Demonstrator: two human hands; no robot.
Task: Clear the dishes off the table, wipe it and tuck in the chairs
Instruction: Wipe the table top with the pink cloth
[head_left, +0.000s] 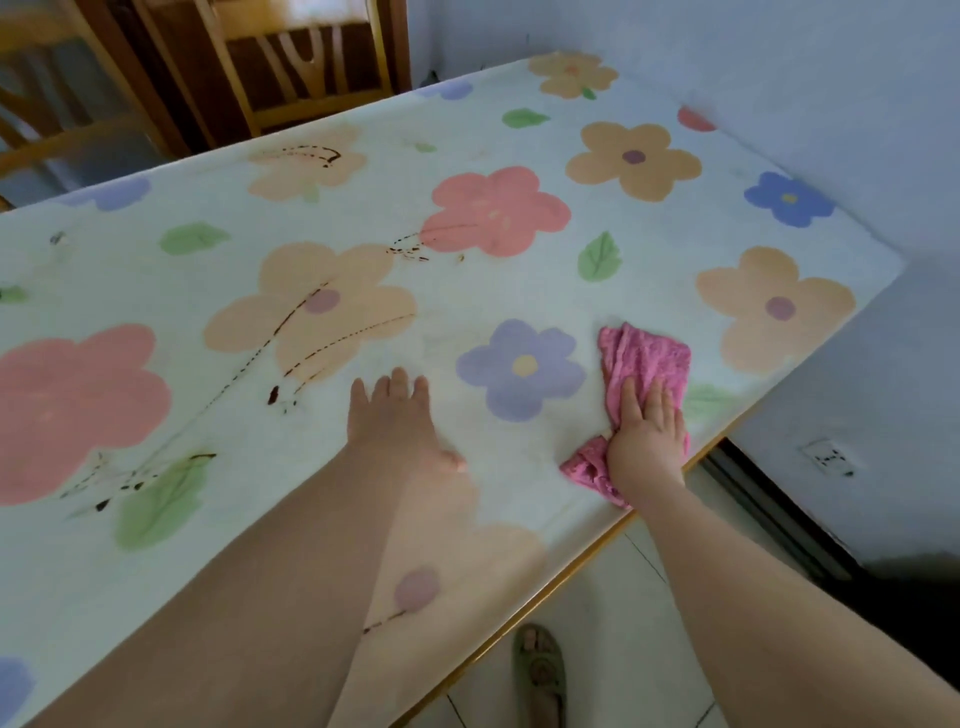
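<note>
1. Flowered covering spreads over our table (519, 291), with no dishes on it; a chair (311, 67) stands beyond the far left edge.
2. Dark streaks (353, 340) cross the left and middle, which we judge unwiped.
3. Our left hand (395, 415) lies flat, fingers straight, holding nothing.
4. Near the right edge, our right hand (647, 436) presses the pink cloth (644, 353) flat, fingers straight. We judge the cloth soft, light and quick to bunch, so palm pressure at its middle serves best.

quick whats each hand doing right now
Left hand: open, resting flat on the table.
Right hand: open, fingers straight, pressing the pink cloth onto the table.
</note>
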